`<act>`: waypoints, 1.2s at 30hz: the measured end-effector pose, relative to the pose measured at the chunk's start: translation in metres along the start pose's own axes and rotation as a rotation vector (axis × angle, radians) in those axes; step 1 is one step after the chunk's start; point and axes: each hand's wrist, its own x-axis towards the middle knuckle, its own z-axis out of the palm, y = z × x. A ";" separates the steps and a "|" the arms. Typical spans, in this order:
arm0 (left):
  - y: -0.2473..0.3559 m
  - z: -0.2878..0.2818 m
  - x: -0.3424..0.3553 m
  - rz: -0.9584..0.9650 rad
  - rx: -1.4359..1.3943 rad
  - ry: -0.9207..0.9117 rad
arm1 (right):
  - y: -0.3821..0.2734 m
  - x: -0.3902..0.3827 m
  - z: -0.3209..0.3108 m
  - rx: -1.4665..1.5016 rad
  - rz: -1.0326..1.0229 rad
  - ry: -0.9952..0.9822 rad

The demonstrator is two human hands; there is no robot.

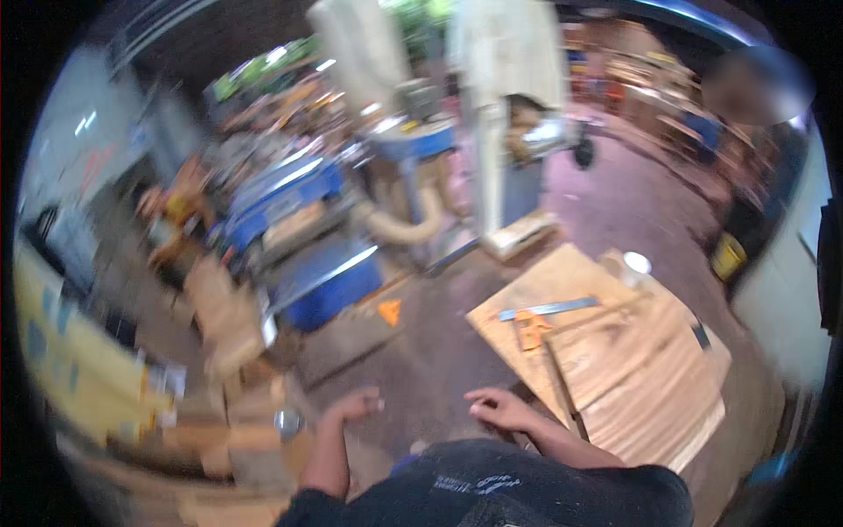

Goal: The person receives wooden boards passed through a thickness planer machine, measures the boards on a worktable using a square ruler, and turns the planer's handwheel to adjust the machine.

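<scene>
The picture is smeared by motion. My left hand [358, 404] hangs in the air over the floor, its fingers stretched out loosely and holding nothing. Beside the corner of a wooden worktop [518, 294], my right hand [496, 409] is bent at the wrist with fingers apart and nothing in them. On that worktop lies a square [531, 329] with an orange stock and a metal blade [562, 307]. Large light-brown wooden panels [645, 386] rest next to it, closest to my right forearm. A clear round container [288, 423] stands left of my left hand.
Blue machines [329, 285] stand ahead on the left, with a ribbed hose [408, 230] and pale dust bags [509, 53] behind. An orange piece [389, 311] lies nearby. Wood pieces [219, 307] crowd the left. A yellow bucket [728, 256] and a person [757, 86] are at the right.
</scene>
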 end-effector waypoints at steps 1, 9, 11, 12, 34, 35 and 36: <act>0.002 0.019 0.011 -0.034 0.023 -0.016 | 0.001 -0.001 -0.004 -0.033 -0.011 0.024; -0.017 0.064 0.040 -0.211 -0.090 -0.148 | -0.006 -0.031 -0.025 0.205 -0.007 0.272; -0.035 0.059 0.041 -0.269 -0.210 -0.170 | -0.027 -0.024 -0.034 0.106 -0.094 0.209; -0.043 0.055 0.046 -0.307 -0.236 -0.150 | -0.054 -0.023 -0.037 0.159 -0.195 0.150; -0.057 0.011 0.031 -0.210 -0.303 0.235 | -0.143 -0.008 -0.012 0.379 -0.467 -0.476; -0.054 -0.004 0.029 -0.236 -0.207 0.346 | -0.099 0.001 -0.009 0.452 -0.333 -0.439; -0.022 -0.030 0.029 -0.141 -0.246 0.331 | -0.057 0.003 -0.008 0.441 -0.207 -0.331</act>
